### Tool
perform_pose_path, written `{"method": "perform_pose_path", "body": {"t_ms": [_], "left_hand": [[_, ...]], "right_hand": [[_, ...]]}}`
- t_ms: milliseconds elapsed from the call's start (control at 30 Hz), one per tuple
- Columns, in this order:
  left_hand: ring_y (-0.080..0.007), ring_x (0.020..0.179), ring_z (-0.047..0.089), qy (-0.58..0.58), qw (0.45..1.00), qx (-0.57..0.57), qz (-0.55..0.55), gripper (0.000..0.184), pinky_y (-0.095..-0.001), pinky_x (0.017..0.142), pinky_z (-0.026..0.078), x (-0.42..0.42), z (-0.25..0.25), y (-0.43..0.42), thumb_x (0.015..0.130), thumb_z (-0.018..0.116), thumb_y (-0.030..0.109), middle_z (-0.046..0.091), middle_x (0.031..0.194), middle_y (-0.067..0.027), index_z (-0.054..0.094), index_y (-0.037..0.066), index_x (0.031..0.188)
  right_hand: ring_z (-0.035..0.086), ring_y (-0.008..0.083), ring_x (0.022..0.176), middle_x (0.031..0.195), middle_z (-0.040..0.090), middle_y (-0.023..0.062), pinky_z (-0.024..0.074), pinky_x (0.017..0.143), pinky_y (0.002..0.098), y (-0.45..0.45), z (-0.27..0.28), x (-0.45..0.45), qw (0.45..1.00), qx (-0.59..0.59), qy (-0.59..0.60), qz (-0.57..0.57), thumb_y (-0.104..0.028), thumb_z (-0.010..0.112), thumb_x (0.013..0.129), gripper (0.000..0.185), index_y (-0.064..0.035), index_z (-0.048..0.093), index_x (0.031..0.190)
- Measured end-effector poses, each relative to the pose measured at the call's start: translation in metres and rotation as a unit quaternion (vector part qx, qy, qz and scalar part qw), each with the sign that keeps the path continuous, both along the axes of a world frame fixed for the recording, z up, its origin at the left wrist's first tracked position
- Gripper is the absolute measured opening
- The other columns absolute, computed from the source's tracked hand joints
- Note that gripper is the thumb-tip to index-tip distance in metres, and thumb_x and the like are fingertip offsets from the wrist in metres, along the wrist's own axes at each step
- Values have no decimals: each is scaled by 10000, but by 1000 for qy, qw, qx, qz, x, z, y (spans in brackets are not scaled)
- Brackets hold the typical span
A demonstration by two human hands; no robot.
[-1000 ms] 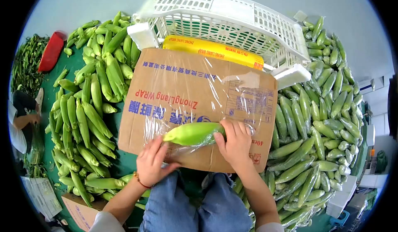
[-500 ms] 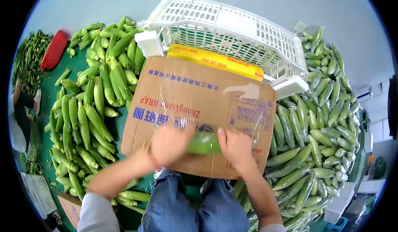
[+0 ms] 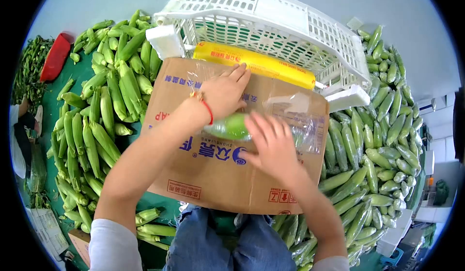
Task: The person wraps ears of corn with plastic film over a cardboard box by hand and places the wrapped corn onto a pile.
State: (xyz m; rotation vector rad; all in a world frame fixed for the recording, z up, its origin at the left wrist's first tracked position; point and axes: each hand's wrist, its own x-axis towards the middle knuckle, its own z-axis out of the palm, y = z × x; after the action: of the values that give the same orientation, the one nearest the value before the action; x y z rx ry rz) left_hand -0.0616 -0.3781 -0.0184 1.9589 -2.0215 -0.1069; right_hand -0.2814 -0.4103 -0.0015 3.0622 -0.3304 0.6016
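Observation:
A green ear of corn in its husk (image 3: 236,127) lies sideways on the brown cardboard box (image 3: 208,186), with clear plastic film around it and spread over the box top. My left hand (image 3: 224,92) reaches past the corn, its fingers stretched out flat on the film near the yellow roll of plastic wrap (image 3: 254,63). At the corn's right end is my right hand (image 3: 273,147), fingers spread and slightly blurred, its fingertips against the corn. The far side of the corn is partly hidden by my left wrist.
A white plastic crate (image 3: 271,33) stands behind the box, with white foam blocks (image 3: 165,40) beside the roll. Unwrapped corn (image 3: 104,125) is heaped on the left; film-wrapped corn (image 3: 361,140) is piled on the right. A red scoop-like container (image 3: 55,57) sits far left.
The corn has rolled away from me, toward the wrap roll. My left hand has let go and moved forward onto the film; my right hand has opened out over the corn's end.

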Motion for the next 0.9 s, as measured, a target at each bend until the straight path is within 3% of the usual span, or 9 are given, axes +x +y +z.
{"method": "perform_pose_path", "body": {"t_ms": [100, 233, 433, 533, 667, 733, 800, 867, 900], "left_hand": [[-357, 1259, 479, 11, 983, 183, 9, 703, -380, 1044, 411, 4, 19, -17, 755, 738, 205, 460, 1379, -239, 441, -81, 1325], [-365, 1240, 490, -1, 985, 173, -2, 676, -387, 1045, 413, 3, 8, -18, 753, 738, 177, 445, 1394, -239, 457, -97, 1304], [-369, 1260, 481, 80, 980, 182, -15, 536, -385, 1060, 401, 1, 29, -6, 856, 658, 177, 432, 1431, -223, 493, -22, 1325], [-351, 1311, 454, 252, 962, -98, 39, 349, -403, 1101, 357, -37, 27, 43, 952, 522, 139, 504, 1384, -201, 573, 28, 1279], [-347, 1405, 333, 195, 974, -114, -22, 502, -529, 1122, 302, -111, 50, 96, 902, 561, 117, 424, 1465, -176, 482, 99, 1397], [-320, 1423, 302, 641, 746, -176, 45, 624, -531, 1126, 301, -109, 26, 83, 874, 570, 87, 394, 1487, -160, 370, 128, 1464], [-285, 1279, 489, 927, 342, -153, -31, 805, -518, 1096, 367, -108, 40, 71, 848, 561, 66, 530, 1318, -152, 175, 194, 1543], [-232, 916, 625, 964, 171, -77, -190, 576, -480, 961, 490, -103, 28, 76, 901, 530, 131, 591, 940, -102, 349, 172, 1446], [-211, 829, 598, 962, 196, -83, -169, 460, -457, 907, 507, -98, 26, 76, 922, 513, 157, 553, 862, -75, 394, 162, 1366]], "right_hand": [[630, 280, 938, 1036, 617, 116, 526, 775, 409, -34, -8, 21, 998, 40, 46, -5, -411, 793, 662, 627, -58, 545, 1116], [656, 305, 657, 770, 627, 122, 530, 547, 400, -9, 3, 11, 991, 129, 29, 15, -378, 780, 673, 540, -46, 535, 1021], [682, 340, 769, 926, 670, 145, 550, 633, 424, 67, 37, -79, 893, 318, 294, 127, -548, 697, 726, 697, -65, 556, 1208], [692, 312, 852, 1134, 642, 195, 559, 705, 411, 72, 24, -112, 822, 535, 195, -9, -557, 683, 796, 741, -43, 496, 1297], [624, 273, 653, 955, 615, 186, 539, 556, 355, 66, 36, -87, 404, 895, 30, -187, -534, 550, 915, 697, -30, 392, 1369], [576, 220, 527, 865, 592, 182, 509, 452, 300, 66, 35, -80, 119, 988, 34, -87, -525, 553, 917, 745, -37, 299, 1418], [526, 212, 445, 762, 560, 187, 472, 382, 291, 80, 20, -61, 6, 993, 7, 115, -714, 403, 891, 852, -16, 339, 1375], [522, 208, 434, 754, 554, 192, 456, 357, 289, 106, 2, -45, -208, 940, -50, 266, -762, 389, 865, 900, -1, 372, 1345], [564, 260, 475, 816, 578, 210, 441, 349, 315, 107, 0, -47, -162, 947, -48, 274, -781, 377, 840, 941, -33, 343, 1411]]}}
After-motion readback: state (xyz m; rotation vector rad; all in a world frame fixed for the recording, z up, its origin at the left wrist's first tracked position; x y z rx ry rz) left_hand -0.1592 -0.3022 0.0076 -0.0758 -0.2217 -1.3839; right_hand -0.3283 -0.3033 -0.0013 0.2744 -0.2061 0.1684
